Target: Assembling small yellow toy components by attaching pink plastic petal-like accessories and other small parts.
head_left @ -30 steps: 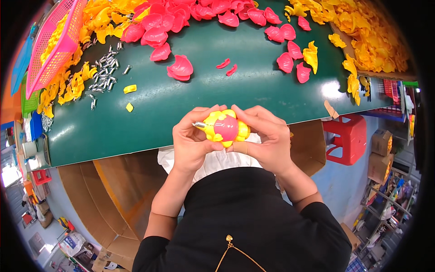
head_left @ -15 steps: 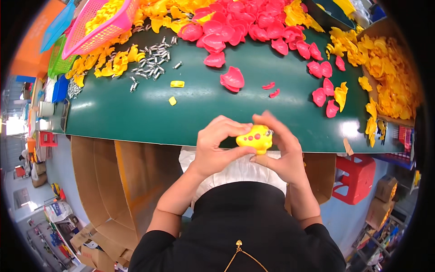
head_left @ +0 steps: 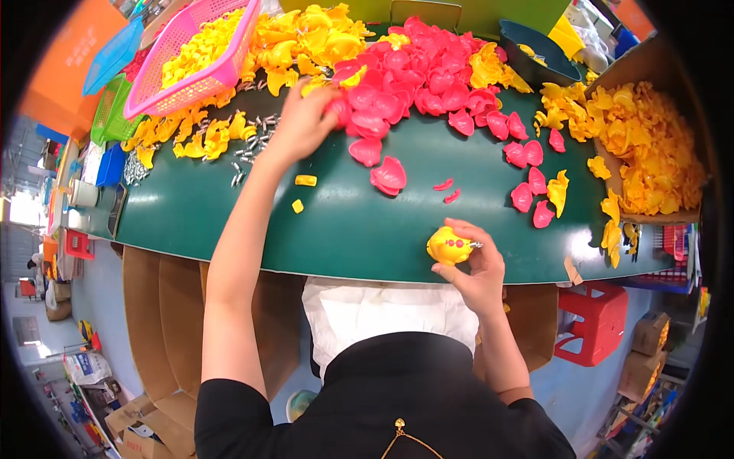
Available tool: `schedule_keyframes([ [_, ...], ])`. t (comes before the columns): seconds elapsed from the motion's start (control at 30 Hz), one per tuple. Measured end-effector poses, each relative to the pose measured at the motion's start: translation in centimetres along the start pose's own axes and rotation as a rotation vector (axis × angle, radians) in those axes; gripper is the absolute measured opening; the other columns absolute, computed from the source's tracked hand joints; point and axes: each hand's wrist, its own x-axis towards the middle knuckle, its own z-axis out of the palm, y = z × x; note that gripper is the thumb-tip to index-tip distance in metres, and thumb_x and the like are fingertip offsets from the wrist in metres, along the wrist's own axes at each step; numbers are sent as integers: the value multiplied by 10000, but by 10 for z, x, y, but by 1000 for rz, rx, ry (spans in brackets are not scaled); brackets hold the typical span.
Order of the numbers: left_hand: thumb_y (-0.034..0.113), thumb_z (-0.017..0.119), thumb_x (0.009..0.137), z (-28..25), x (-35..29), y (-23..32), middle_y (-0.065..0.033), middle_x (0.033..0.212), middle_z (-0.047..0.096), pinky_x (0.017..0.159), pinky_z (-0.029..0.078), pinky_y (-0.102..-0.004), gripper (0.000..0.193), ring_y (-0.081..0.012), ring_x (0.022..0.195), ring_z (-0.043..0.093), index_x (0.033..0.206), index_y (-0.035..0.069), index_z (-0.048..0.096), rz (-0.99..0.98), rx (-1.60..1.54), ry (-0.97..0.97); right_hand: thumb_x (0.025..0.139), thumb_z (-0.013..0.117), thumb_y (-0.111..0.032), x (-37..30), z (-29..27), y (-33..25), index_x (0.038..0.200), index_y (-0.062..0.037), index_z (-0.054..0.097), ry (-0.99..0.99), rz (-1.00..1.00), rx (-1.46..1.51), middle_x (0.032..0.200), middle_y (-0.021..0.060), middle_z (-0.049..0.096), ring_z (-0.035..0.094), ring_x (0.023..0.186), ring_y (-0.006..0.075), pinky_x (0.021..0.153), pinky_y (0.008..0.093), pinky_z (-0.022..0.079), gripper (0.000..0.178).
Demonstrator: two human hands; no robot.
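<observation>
In my right hand (head_left: 480,275) is a small rounded yellow plastic toy piece (head_left: 448,246) with red dots and a silvery metal part at its right side. Thumb and fingers grip it just above the table's near edge. My left hand (head_left: 304,121) is stretched far forward to the left side of the heap of pink plastic shells (head_left: 413,73). A blurred pink shell (head_left: 339,113) sits between its thumb and fingers. Next to these fingers lie yellow plastic pieces (head_left: 313,38) and small silver metal cylinders (head_left: 243,157).
A pink basket (head_left: 141,96) of small yellow parts stands at the far left. At the right is a cardboard box (head_left: 650,218) full of yellow pieces. Loose pink shells (head_left: 388,176) and two small yellow bits (head_left: 306,180) lie on the green table (head_left: 359,237). A dark green bowl (head_left: 535,57) stands behind.
My left hand has let go of the yellow toy piece and moved forward and left to the pink heap. My right hand keeps the piece, now turned and slightly farther right.
</observation>
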Motion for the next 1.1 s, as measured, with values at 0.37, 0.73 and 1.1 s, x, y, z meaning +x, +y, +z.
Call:
schedule_keyframes([
  [0.37, 99, 565, 859, -22, 49, 1, -123, 949, 705, 828, 504, -358, 203, -260, 895, 661, 1008, 4, 662, -197, -52, 57, 714, 771, 71, 12, -3, -9, 1203, -33, 519, -54, 125, 40, 1317, 173, 514, 551, 1158, 223, 956, 343, 489, 560],
  [0.73, 30, 659, 808, 0, 21, -15, -124, 914, 665, 822, 482, -377, 182, -310, 925, 592, 988, 35, 632, -23, 133, 201, 701, 777, 76, 10, -5, -5, 1202, -30, 516, -90, 60, 30, 1310, 185, 522, 545, 1171, 235, 958, 360, 493, 575],
  [1.1, -93, 731, 710, 40, -130, 151, -158, 1260, 540, 805, 561, -324, 552, -278, 973, 676, 1178, 24, 463, -47, -589, 117, 704, 798, -6, 26, 5, -12, 1266, 20, 459, 24, 254, 430, 1282, 176, 543, 587, 1149, 289, 985, 397, 482, 657],
])
